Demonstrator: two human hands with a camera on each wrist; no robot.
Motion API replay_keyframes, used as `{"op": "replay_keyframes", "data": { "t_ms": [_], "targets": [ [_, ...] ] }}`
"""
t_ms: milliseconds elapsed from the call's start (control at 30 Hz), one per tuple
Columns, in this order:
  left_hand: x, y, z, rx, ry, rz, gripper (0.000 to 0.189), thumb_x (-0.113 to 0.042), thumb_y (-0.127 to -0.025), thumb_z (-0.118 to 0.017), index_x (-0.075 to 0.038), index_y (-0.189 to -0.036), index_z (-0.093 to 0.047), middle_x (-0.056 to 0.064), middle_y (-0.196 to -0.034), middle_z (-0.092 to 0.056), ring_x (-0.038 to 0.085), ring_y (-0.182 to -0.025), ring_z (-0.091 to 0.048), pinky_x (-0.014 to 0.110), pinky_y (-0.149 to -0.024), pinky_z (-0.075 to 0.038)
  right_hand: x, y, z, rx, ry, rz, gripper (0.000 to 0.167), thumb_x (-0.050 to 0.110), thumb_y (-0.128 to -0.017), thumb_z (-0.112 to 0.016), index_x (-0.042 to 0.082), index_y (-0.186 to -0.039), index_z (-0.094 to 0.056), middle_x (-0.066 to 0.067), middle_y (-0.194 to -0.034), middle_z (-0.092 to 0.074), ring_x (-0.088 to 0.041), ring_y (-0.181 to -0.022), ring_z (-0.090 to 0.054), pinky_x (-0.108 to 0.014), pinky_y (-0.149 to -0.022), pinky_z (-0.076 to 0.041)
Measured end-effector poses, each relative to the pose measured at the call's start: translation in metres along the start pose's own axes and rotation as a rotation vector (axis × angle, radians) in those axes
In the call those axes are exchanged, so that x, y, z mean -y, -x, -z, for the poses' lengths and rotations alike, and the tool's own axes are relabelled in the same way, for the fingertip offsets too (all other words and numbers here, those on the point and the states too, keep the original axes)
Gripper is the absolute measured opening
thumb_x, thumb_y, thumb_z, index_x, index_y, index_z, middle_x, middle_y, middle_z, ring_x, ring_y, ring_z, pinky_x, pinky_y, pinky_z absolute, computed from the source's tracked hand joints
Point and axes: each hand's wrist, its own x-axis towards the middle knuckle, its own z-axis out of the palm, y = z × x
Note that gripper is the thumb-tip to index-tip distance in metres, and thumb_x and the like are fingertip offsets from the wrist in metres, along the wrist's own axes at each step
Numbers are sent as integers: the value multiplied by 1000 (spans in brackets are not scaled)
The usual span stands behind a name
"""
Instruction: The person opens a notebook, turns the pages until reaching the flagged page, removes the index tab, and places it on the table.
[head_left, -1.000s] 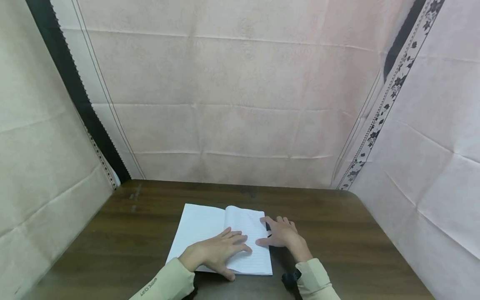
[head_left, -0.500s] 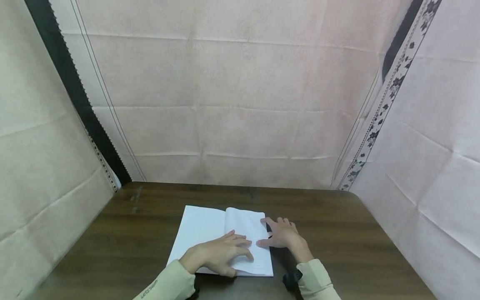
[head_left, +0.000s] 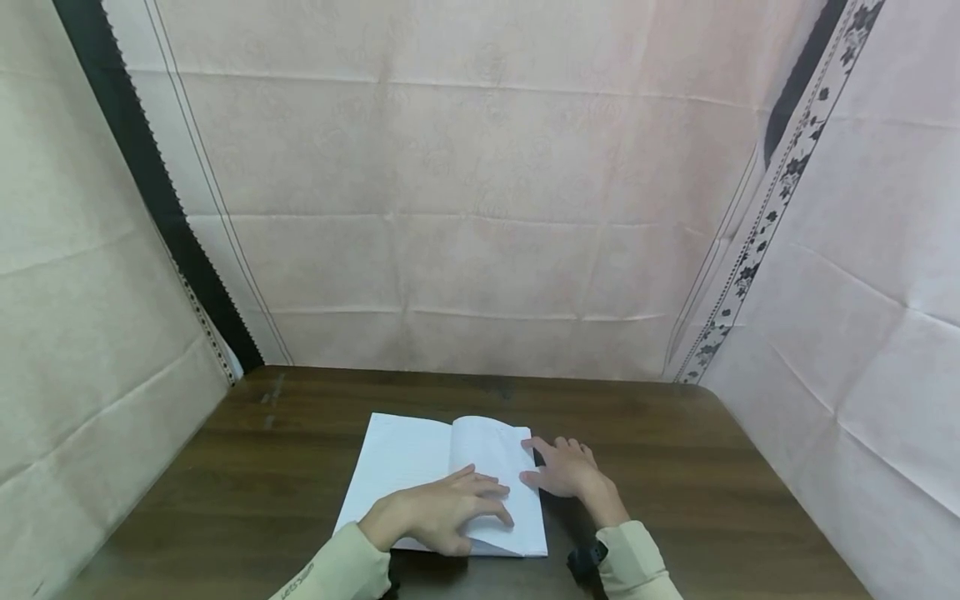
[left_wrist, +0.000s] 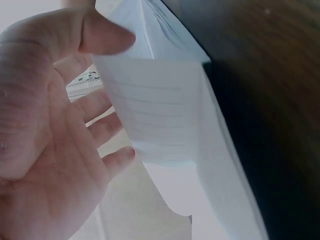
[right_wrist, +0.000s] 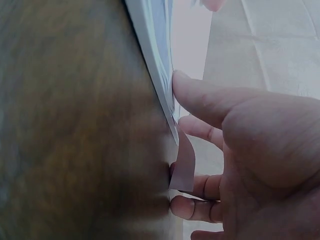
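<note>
The notebook [head_left: 408, 454] lies open on the table [head_left: 240, 500], about midway between its left and right edges, apart from the far edge. The left hand [head_left: 442, 510] is over the right-side page, its fingers spread wide, and this page bends upward. The right hand [head_left: 566, 468], also spread, has its thumb at the notebook's right edge.

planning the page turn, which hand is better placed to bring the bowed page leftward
Probably the left hand: it lies over the bowed page, its thumb by the near edge. The right hand is out at the notebook's right edge.
</note>
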Motion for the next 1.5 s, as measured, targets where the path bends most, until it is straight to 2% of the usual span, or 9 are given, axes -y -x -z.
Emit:
{"op": "replay_keyframes", "data": {
  "t_ms": [133, 400, 633, 867, 1167, 1500],
  "targets": [
    [-4, 1, 1, -8, 16, -20, 53, -13, -82, -74, -32, -130, -63, 2, -151, -47, 20, -143, -37, 56, -115, -25, 0, 1, -2, 1, 1, 6, 61, 47, -90, -70, 24, -144, -54, -20, -138, -54, -44, -129, -45, -68, -109, -25],
    [-5, 0, 0, -49, 36, -63, 46, -11, -84, -69, -32, -124, -67, -7, -151, -46, 18, -141, -39, 57, -115, -25, 1, 0, -2, -10, 5, 17, 59, 44, -90, -71, 23, -143, -55, -20, -135, -56, -43, -127, -47, -68, -109, -24],
    [-5, -2, 2, -93, -6, -99, 47, -11, -85, -66, -31, -128, -66, -10, -151, -47, 13, -140, -41, 55, -115, -27, 1, -1, -1, -4, 8, 13, 59, 43, -90, -71, 22, -143, -55, -21, -136, -55, -44, -129, -46, -69, -110, -22],
    [-6, -2, 6, -99, -46, -113, 57, -8, -82, -68, -32, -133, -64, -11, -150, -47, 13, -140, -41, 55, -114, -27, 1, -1, -1, -6, 0, 16, 59, 43, -91, -70, 23, -143, -54, -21, -137, -55, -44, -130, -45, -69, -110, -20],
    [-10, -1, 16, -125, -74, -112, 76, -1, -79, -67, -33, -147, -52, -7, -154, -43, 14, -143, -37, 55, -116, -25, 1, -1, 3, -5, 6, 4, 61, 46, -90, -71, 24, -144, -54, -20, -138, -55, -44, -131, -44, -68, -111, -19],
    [-8, 2, 18, -139, -68, -103, 56, -6, -83, -65, -30, -133, -65, -4, -156, -41, 14, -145, -33, 57, -115, -24, 0, -4, 1, 6, 27, -1, 59, 46, -90, -70, 24, -143, -55, -21, -138, -55, -44, -131, -45, -69, -110, -19]
  ]
}}
